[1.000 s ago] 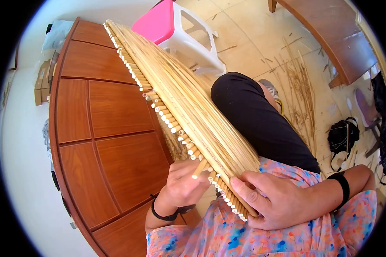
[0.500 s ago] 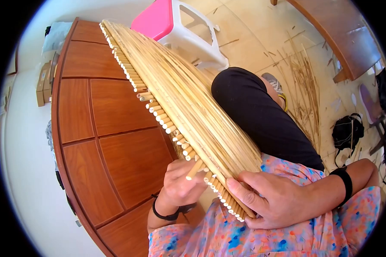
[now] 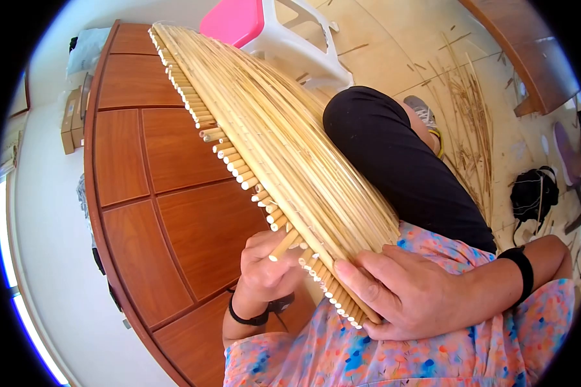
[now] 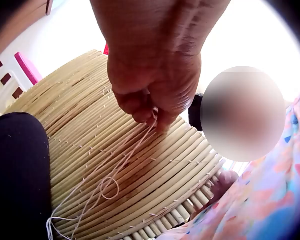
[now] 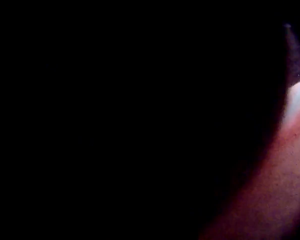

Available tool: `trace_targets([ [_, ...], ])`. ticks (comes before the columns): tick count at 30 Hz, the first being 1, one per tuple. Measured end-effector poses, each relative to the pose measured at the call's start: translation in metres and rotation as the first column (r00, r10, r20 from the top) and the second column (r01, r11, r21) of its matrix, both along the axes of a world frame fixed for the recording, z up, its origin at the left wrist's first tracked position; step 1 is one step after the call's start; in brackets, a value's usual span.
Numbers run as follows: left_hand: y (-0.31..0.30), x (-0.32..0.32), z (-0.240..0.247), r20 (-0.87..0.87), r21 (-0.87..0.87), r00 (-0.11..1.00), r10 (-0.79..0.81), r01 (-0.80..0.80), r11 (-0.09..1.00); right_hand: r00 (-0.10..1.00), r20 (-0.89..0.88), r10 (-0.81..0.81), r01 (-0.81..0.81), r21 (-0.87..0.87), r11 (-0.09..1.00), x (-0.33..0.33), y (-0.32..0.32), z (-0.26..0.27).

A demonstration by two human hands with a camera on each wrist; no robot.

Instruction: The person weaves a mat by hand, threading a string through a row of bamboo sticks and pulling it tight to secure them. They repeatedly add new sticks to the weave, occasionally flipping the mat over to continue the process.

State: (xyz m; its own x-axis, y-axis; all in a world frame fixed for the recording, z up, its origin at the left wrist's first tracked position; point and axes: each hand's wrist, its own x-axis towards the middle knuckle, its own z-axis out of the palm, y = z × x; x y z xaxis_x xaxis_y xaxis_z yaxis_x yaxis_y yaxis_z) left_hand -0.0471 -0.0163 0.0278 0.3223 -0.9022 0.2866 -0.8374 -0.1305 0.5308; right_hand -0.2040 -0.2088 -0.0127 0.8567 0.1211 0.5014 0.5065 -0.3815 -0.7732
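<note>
A mat of pale reed stalks (image 3: 284, 142), sewn together with rows of stitches, slants across the lap in the head view, its cut ends along the left edge. My left hand (image 3: 268, 267) is at the mat's far side, partly hidden by the stalk ends. In the left wrist view its curled fingers (image 4: 135, 107) pinch white thread (image 4: 110, 180), which trails in loops over the mat. One short reed (image 3: 284, 246) sticks out beside this hand. My right hand (image 3: 410, 290) grips the mat's near edge, thumb underneath and fingers on top. The right wrist view is mostly dark.
A brown panelled cabinet (image 3: 193, 213) stands at the left. Ahead is a white stool with a pink seat (image 3: 235, 19). Loose reeds (image 3: 468, 122) lie on the tiled floor beside a black bag (image 3: 534, 193) and a wooden table (image 3: 529, 58). A bent knee (image 3: 381, 142) borders the mat.
The head view has shifted, and stool, table and floor reeds sit further right in it. The mat and both hands have drifted slightly left in the picture. Both hands stay at the same places on the mat.
</note>
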Motion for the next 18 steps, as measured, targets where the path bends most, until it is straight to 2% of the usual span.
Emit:
trace_targets([
  [8,0.0024,0.0067,0.0025,-0.033,0.021,0.999,0.001,0.0,1.0,0.998,-0.006,-0.056,0.056,0.045,0.997,-0.0033,0.001,-0.0032],
  [11,0.0059,0.0088,0.0049,-0.11,0.099,0.994,0.013,-0.003,0.995,0.999,-0.024,-0.036,0.037,0.054,0.998,-0.0031,-0.0019,-0.0014],
  [18,0.0072,0.0056,0.0028,-0.152,0.123,0.987,0.044,-0.025,0.992,0.999,-0.039,-0.021,0.024,0.088,0.996,-0.0007,-0.0023,-0.0002],
])
